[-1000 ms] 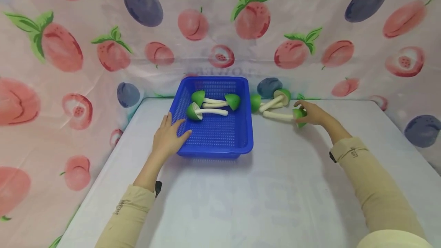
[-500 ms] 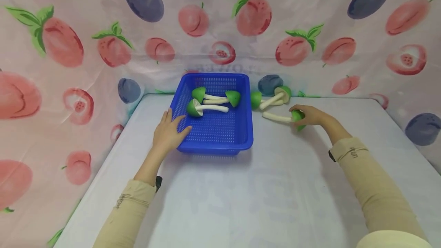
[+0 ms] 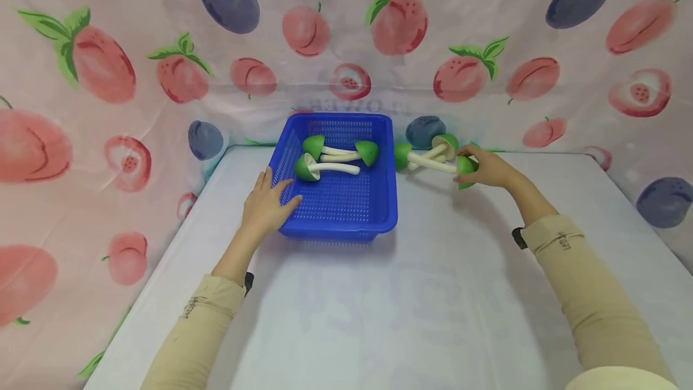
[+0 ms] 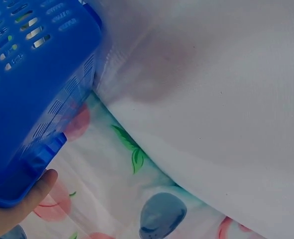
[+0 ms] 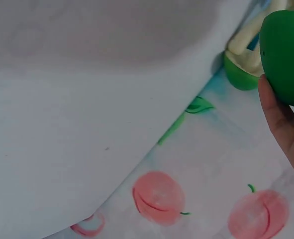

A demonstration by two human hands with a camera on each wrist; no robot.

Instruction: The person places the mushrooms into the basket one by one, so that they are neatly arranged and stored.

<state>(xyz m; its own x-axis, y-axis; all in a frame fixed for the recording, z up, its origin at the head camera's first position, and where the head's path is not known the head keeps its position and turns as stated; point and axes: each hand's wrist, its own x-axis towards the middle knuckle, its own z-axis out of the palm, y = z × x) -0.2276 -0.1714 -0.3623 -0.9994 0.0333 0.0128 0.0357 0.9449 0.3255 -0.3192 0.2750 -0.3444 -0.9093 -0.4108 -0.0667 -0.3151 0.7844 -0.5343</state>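
A blue plastic basket (image 3: 379,209) stands at the back of the table and holds three toy mushrooms (image 3: 325,164) with green caps and white stems. My left hand (image 3: 265,206) rests on the basket's front left rim (image 4: 22,184), thumb against it. My right hand (image 3: 482,167) grips the green cap of a toy mushroom (image 3: 433,165) and holds it lifted above the table, stem pointing left; the cap (image 5: 286,59) shows large in the right wrist view. Two more mushrooms (image 3: 445,144) lie behind it by the backdrop.
The table (image 3: 379,306) wears a white cloth. A hanging cloth printed with peaches and plums (image 3: 346,41) closes in the back and both sides. Bare tabletop stretches in front of the basket.
My right hand has closed on the mushroom's cap and lifted it off the table, up and slightly back. The left hand has stayed on the basket.
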